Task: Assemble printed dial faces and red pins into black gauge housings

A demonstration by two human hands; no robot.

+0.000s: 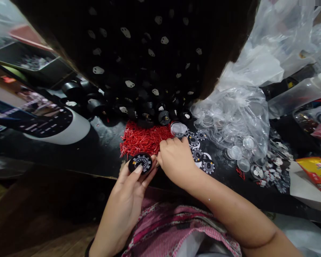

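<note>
My left hand (130, 191) is closed round a small round gauge (140, 163) with a black dial and white scale marks, its thumb lying on the dial face. Just right of the gauge, my right hand (173, 155) has its fingers drawn together near the gauge's edge; what they pinch, if anything, is hidden. Behind both hands lies a heap of thin red gauge pointers (147, 137). Loose black dial plates (198, 154) lie beside my right hand, close to a round clear disc (178, 127).
Many black gauge bodies (147, 116) lie at the mouth of a large dark box. On the right, a clear plastic bag (240, 107) spills clear round covers (243, 165). A propped phone screen (42, 114) and a grey bin (34, 64) stand left; a yellow snack packet (317, 175) lies right.
</note>
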